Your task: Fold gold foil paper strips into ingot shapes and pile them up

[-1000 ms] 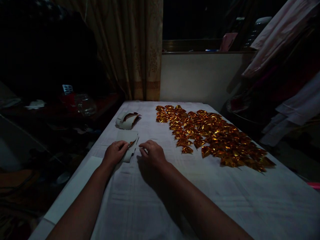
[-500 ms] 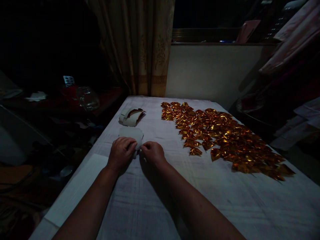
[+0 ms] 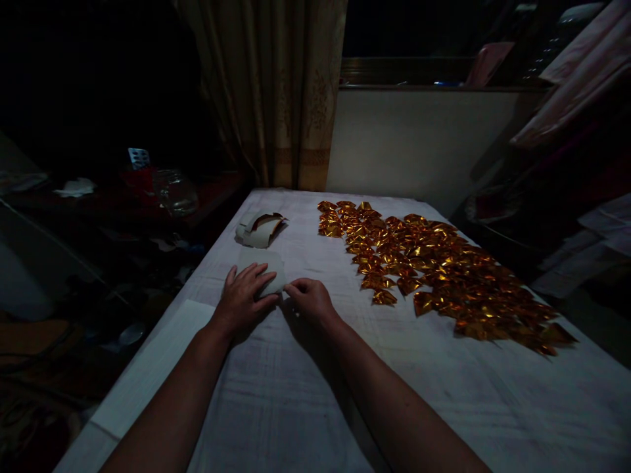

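My left hand lies with its fingers spread over a pale grey-white sheet of paper on the table. At the sheet's near right corner, my right hand is closed, with thumb and forefinger pinching the edge. Just beyond the sheet sits a small pile of curled paper sheets, pale on the upper side and darker underneath. To the right spread many shiny gold foil folded pieces, laid in rough rows. The underside of the sheet is hidden.
A white cloth covers the table. Along its left edge lies a long pale flat piece. Left of the table, a dark side surface carries a glass jar. A curtain hangs behind, and clothes hang at right.
My left hand has opened from a curled grip and flattened over the sheet. My right hand has shifted slightly right and stays pinched at the sheet's corner.
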Tool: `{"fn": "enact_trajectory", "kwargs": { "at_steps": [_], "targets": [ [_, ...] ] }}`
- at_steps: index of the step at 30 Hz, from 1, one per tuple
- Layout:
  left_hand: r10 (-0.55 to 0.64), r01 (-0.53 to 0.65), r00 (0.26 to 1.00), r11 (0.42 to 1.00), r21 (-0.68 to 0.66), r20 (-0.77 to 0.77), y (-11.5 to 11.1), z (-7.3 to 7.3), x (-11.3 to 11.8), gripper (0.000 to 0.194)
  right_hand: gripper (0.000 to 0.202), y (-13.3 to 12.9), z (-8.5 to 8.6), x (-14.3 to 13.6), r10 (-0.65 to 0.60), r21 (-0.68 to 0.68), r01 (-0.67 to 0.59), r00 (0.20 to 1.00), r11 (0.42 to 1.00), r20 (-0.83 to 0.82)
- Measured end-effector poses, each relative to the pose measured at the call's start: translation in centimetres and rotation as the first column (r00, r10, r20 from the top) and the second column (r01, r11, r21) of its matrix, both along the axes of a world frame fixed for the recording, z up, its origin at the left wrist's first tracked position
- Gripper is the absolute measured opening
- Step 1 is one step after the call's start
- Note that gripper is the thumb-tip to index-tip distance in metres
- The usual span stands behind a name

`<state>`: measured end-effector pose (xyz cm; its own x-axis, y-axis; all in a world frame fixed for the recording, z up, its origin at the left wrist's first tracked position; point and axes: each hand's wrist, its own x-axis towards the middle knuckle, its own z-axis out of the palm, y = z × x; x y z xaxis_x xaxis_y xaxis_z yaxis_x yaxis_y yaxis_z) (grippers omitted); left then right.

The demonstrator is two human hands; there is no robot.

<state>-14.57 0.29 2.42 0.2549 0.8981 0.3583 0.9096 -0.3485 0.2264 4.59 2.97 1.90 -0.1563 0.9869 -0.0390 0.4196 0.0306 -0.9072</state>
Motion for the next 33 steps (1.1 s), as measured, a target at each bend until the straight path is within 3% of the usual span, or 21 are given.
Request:
{"fn": "enact_trajectory", "kwargs": {
  "at_steps": [10,33],
  "targets": [
    [-0.092,0.085,0.993,0.993,0.086,0.077,0.03,0.35,-0.26,0.027,0.024,0.62,-1.03,0.85,-0.011,-0.033,0.003,0.968,0.999,-0.252],
    [-0.084,0.073,0.993,0.989,0.128,0.083,-0.34,0.47,0.64,0.032,0.028,0.41,-0.74,0.55,0.037,-0.118,-0.072,0.960,0.990,-0.278]
  ]
}}
